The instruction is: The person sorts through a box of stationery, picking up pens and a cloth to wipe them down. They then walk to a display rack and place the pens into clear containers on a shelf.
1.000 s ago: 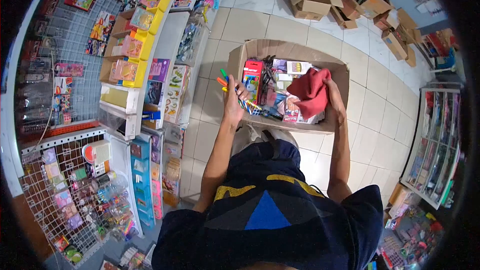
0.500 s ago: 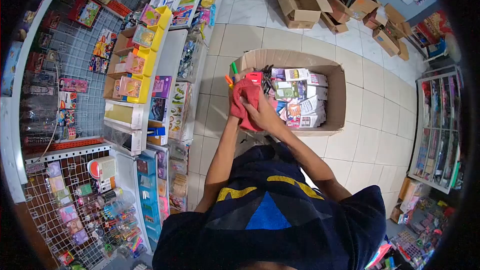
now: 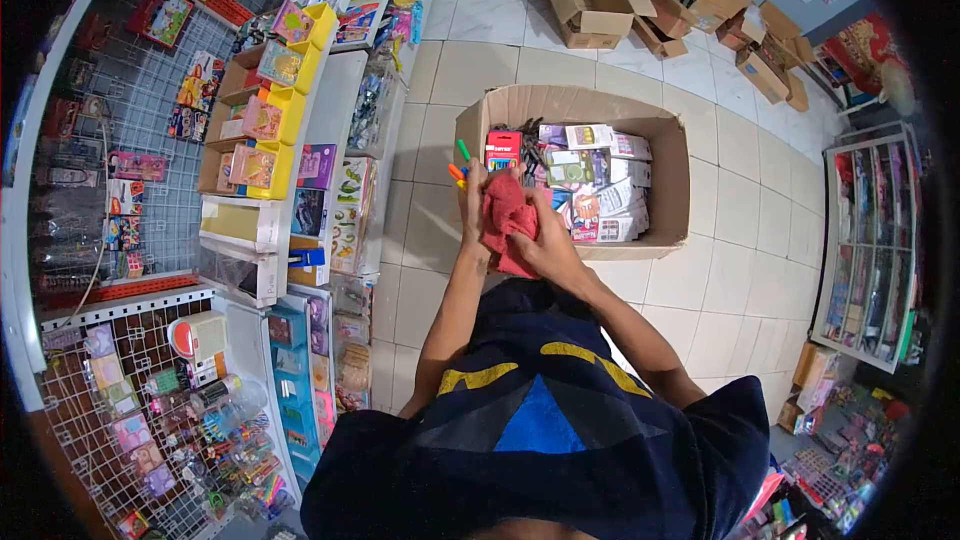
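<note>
A crumpled red cloth is bunched between my two hands, over the near left edge of the open cardboard box. My left hand is closed, with colored markers sticking out past its fingers; green, orange and yellow ends show, and the rest is hidden. My right hand grips the cloth from the other side. Just beyond the cloth, in the box, lies a red packet with colored pens printed or showing on it. Black items and several small printed packs fill the rest.
Shelving on the left holds yellow bins and hanging packaged goods. Empty cardboard boxes stand on the tiled floor at the back. To the right is a glass-fronted display rack.
Both hands and the cloth have shifted slightly toward me and to the right, with the cloth more bunched. The red packet in the box is now more visible.
</note>
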Available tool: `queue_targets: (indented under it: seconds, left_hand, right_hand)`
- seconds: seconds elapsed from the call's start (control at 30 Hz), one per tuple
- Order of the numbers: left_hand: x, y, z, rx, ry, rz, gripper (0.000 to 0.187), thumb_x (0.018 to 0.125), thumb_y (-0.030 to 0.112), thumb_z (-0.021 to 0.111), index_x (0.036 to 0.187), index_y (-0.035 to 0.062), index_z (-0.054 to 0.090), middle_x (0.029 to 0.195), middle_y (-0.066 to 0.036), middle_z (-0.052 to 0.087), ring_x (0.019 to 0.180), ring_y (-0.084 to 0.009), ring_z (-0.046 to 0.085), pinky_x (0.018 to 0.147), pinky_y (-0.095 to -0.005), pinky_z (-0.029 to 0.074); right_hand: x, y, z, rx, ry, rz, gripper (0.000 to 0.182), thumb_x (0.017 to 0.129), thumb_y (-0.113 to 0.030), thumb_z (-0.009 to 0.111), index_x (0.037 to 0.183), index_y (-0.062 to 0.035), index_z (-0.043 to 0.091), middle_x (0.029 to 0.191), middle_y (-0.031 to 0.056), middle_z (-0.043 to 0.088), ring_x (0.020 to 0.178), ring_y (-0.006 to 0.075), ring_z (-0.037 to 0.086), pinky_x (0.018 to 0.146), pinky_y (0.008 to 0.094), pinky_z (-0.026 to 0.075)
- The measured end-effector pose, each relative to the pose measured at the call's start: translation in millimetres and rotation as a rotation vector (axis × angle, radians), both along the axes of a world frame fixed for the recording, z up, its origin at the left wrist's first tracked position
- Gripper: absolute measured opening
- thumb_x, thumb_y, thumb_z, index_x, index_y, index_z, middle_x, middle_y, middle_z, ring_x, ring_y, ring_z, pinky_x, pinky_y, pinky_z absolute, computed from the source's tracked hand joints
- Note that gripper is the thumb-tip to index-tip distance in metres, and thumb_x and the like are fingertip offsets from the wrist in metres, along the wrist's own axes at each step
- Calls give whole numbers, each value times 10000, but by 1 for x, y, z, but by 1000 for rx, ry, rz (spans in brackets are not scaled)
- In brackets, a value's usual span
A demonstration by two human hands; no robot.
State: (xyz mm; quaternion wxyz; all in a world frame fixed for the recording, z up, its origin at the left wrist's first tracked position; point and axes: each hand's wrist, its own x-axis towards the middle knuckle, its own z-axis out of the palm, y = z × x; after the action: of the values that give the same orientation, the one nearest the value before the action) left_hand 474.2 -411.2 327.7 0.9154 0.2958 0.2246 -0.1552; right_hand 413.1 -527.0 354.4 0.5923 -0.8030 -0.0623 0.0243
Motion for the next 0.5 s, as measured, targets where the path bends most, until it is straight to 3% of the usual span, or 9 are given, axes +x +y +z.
queue_targets:
  seconds: [0.03, 0.13, 0.17, 0.2, 0.27, 0.37, 0.47, 0.5]
  left_hand:
    - [-1, -3, -3, -31, -11, 16, 336, 910, 436, 529, 764, 142, 459, 805, -95, 630, 790, -232, 624, 699, -380, 540]
    - [3, -1, -20, 74, -113, -35, 327, 912, 435, 523, 787, 138, 470, 798, -100, 628, 761, -231, 618, 669, -372, 530]
    - [5, 3, -25, 79, -120, -9, 320, 917, 419, 522, 782, 134, 469, 699, -67, 573, 715, -228, 598, 635, -354, 512]
    - [14, 4, -25, 3, -47, 198, 351, 916, 456, 507, 758, 145, 465, 574, 3, 433, 573, -146, 516, 513, -254, 447]
    - [28, 46, -49, -12, -222, 14, 406, 905, 527, 485, 737, 162, 427, 539, 48, 299, 436, -61, 353, 386, -180, 293]
    - [25, 47, -13, 148, -132, -168, 537, 879, 649, 392, 681, 150, 357, 512, 55, 310, 366, -24, 230, 327, -185, 155]
    - [14, 25, -5, 30, -81, -337, 582, 836, 733, 314, 682, 173, 362, 516, 69, 271, 344, -29, 197, 305, -195, 134]
    - [13, 16, -12, -70, 28, -390, 645, 795, 794, 224, 727, 170, 375, 492, 67, 248, 337, -22, 151, 305, -184, 109]
  right_hand:
    - [-4, -3, 2, -10, 3, -6, 529, 748, -46, 661, 1204, 10, 400, 1075, 283, 555, 1033, 422, 557, 871, 418, 442]
    - [-14, -15, 6, -56, 9, -35, 534, 734, -46, 674, 1194, 12, 408, 1070, 276, 558, 1022, 422, 562, 870, 402, 450]
    - [-21, -21, 5, -91, -25, -66, 541, 719, -55, 696, 1190, 1, 435, 1063, 235, 575, 990, 361, 591, 873, 376, 456]
    - [-29, -33, -1, -41, -2, -103, 517, 738, -68, 693, 1187, -2, 445, 1062, 208, 582, 977, 324, 594, 871, 364, 458]
    - [-39, -62, -19, 51, 37, -169, 471, 775, -96, 685, 1183, -8, 466, 1058, 154, 595, 951, 250, 599, 867, 338, 461]
    - [-29, -79, 2, 653, 276, -403, 416, 918, -290, 563, 1232, -39, 459, 1112, 59, 573, 969, 140, 569, 850, 294, 464]
    - [-11, -76, -11, 976, 201, -390, 489, 956, -431, 436, 1267, -54, 438, 1153, 56, 561, 1030, 141, 555, 871, 296, 466]
    - [-8, -67, -10, 924, 368, -493, 534, 966, -469, 375, 1281, -41, 418, 1201, 63, 539, 1085, 163, 533, 913, 308, 442]
